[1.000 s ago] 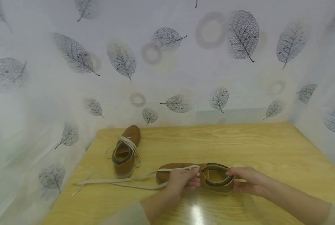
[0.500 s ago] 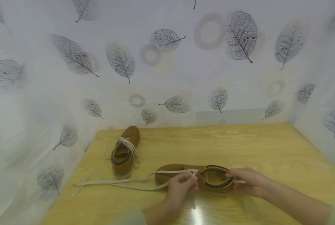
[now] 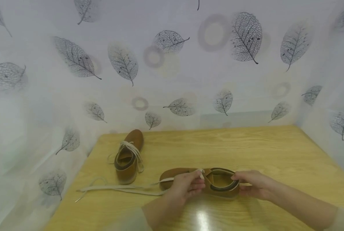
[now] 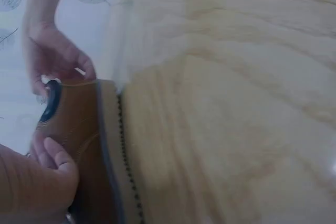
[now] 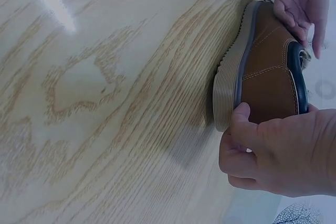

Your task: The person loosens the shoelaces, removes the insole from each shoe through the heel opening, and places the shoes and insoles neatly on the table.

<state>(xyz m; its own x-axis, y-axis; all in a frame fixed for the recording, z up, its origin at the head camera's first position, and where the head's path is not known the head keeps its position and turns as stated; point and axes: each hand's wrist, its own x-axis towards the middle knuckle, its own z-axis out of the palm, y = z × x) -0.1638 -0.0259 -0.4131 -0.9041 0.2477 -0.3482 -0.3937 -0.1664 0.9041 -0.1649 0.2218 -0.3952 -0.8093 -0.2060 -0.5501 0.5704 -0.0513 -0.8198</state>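
A brown leather shoe (image 3: 224,193) lies lengthwise on the table, toe to the left, opening facing up. At its lacing my left hand (image 3: 185,186) pinches the cream shoelace (image 3: 201,175) between thumb and forefinger. The lace's long ends (image 3: 122,188) trail left across the wood. My right hand (image 3: 253,184) grips the heel, its thumb over the collar's dark padded rim. In the right wrist view, fingers (image 5: 242,148) press against the back of the heel above the pale ridged sole (image 5: 231,85). From the left wrist, the shoe's side (image 4: 84,124) shows beside my left hand.
A second brown shoe (image 3: 135,136) stands at the back left, toe pointing away, its cream laces (image 3: 132,148) draped over the opening. The wooden table (image 3: 247,144) meets a white leaf-patterned sheet (image 3: 177,83) at the back and sides.
My left hand dipped slightly, exposing the lacing, then rose back over it with the lace between its fingertips. The right hand keeps its hold on the heel.
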